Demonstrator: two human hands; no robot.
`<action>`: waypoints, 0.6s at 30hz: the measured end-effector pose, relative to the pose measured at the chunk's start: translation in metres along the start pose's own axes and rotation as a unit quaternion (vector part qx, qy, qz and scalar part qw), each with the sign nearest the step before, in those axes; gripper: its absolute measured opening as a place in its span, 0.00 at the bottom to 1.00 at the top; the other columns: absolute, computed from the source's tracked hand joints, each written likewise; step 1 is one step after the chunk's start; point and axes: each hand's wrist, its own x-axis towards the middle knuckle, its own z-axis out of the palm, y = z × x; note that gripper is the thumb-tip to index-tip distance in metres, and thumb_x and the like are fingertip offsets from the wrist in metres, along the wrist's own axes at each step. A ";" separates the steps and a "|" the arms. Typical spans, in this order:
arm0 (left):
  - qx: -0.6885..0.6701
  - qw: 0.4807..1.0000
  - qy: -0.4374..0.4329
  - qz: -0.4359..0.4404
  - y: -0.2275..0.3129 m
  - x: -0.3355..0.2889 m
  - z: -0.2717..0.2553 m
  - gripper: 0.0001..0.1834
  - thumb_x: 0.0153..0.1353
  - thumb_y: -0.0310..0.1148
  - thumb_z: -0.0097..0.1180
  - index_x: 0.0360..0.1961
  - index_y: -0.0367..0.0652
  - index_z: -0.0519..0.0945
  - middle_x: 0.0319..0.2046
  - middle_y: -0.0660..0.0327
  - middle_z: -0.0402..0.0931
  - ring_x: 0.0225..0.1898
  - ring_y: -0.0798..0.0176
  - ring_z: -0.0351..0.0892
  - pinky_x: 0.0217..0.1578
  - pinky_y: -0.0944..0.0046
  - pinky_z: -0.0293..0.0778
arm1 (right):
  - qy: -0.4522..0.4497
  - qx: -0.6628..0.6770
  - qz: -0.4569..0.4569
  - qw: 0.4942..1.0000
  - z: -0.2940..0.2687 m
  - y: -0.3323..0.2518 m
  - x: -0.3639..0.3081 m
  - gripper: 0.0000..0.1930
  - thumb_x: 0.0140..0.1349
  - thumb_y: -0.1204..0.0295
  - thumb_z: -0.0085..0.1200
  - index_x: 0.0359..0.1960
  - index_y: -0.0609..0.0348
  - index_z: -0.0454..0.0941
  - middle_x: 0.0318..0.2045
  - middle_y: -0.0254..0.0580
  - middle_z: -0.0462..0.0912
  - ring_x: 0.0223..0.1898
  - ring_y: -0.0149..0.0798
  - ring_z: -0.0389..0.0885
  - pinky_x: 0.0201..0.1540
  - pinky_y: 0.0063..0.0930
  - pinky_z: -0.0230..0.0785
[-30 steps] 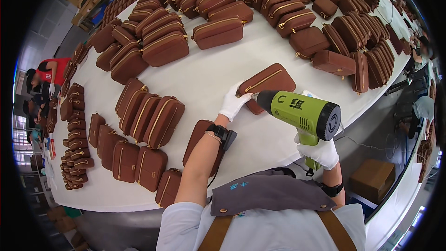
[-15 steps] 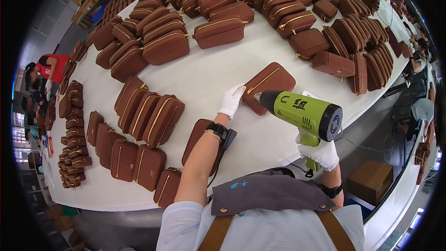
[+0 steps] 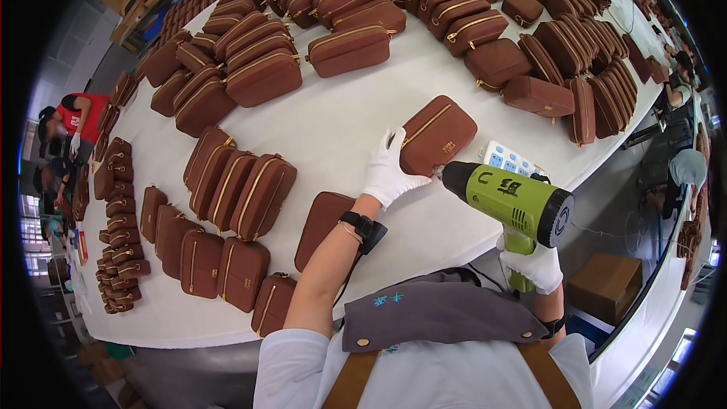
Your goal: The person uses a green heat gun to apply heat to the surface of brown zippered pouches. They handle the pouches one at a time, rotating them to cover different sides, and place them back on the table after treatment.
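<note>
A brown leather zip pouch [image 3: 441, 138] lies on the white-covered table in front of me, with a gold zipper along one side and a small gold stamp. My left hand [image 3: 388, 174], in a white glove, is at the pouch's left edge. Its fingers are spread, and the thumb reaches along the lower edge. In its own white glove, my right hand [image 3: 536, 263] grips the handle of a green heat gun [image 3: 506, 195]. The gun's black nozzle points left, close to the pouch's lower corner.
A white power strip [image 3: 515, 159] rests right of the pouch. Another brown pouch [image 3: 322, 227] lies under my left forearm. Rows of brown pouches [image 3: 261, 79] ring the table [image 3: 333, 121]. A cardboard box [image 3: 606, 288] stands beyond the right edge. A person in red [image 3: 83, 117] works at far left.
My left hand has spread its fingers and shifted along the pouch's edge. The pouch has moved slightly and its stamp now shows. The heat gun has moved right and down, uncovering more of the power strip.
</note>
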 end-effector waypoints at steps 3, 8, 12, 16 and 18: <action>-0.153 0.988 0.017 0.024 -0.026 0.006 0.013 0.46 0.47 0.40 0.74 0.67 0.42 0.66 0.65 0.47 0.63 0.64 0.47 0.67 0.62 0.56 0.69 | -0.007 0.031 0.010 0.999 0.000 -0.001 -0.006 0.20 0.47 0.86 0.60 0.45 0.63 0.76 0.31 0.36 0.80 0.27 0.28 0.77 0.27 0.24 0.72; -0.124 0.986 0.060 0.094 -0.036 0.009 0.010 0.34 0.54 0.30 0.69 0.63 0.40 0.71 0.61 0.50 0.70 0.59 0.51 0.73 0.55 0.60 0.74 | 0.001 0.003 0.001 1.000 -0.005 0.009 -0.008 0.20 0.48 0.84 0.61 0.45 0.63 0.76 0.31 0.37 0.81 0.29 0.28 0.78 0.29 0.25 0.73; -0.055 0.996 0.048 0.041 -0.002 0.003 0.005 0.30 0.55 0.30 0.67 0.60 0.38 0.73 0.61 0.48 0.70 0.61 0.49 0.71 0.60 0.57 0.70 | 0.012 0.000 -0.013 1.000 -0.008 0.014 -0.008 0.19 0.48 0.83 0.62 0.44 0.63 0.76 0.32 0.37 0.81 0.29 0.28 0.78 0.29 0.25 0.73; -0.058 0.994 0.057 0.072 -0.041 0.013 0.010 0.31 0.54 0.34 0.67 0.60 0.41 0.73 0.59 0.48 0.72 0.59 0.47 0.72 0.59 0.55 0.70 | 0.030 0.024 -0.016 0.999 -0.012 0.009 -0.011 0.18 0.48 0.83 0.62 0.44 0.63 0.77 0.31 0.36 0.81 0.26 0.28 0.78 0.27 0.24 0.73; 0.004 0.995 0.055 0.078 -0.042 0.023 0.007 0.32 0.55 0.38 0.66 0.61 0.42 0.73 0.59 0.48 0.72 0.59 0.47 0.72 0.59 0.55 0.69 | 0.045 0.027 -0.033 0.998 -0.015 0.012 -0.008 0.18 0.48 0.83 0.62 0.44 0.63 0.77 0.31 0.36 0.81 0.25 0.28 0.78 0.26 0.24 0.73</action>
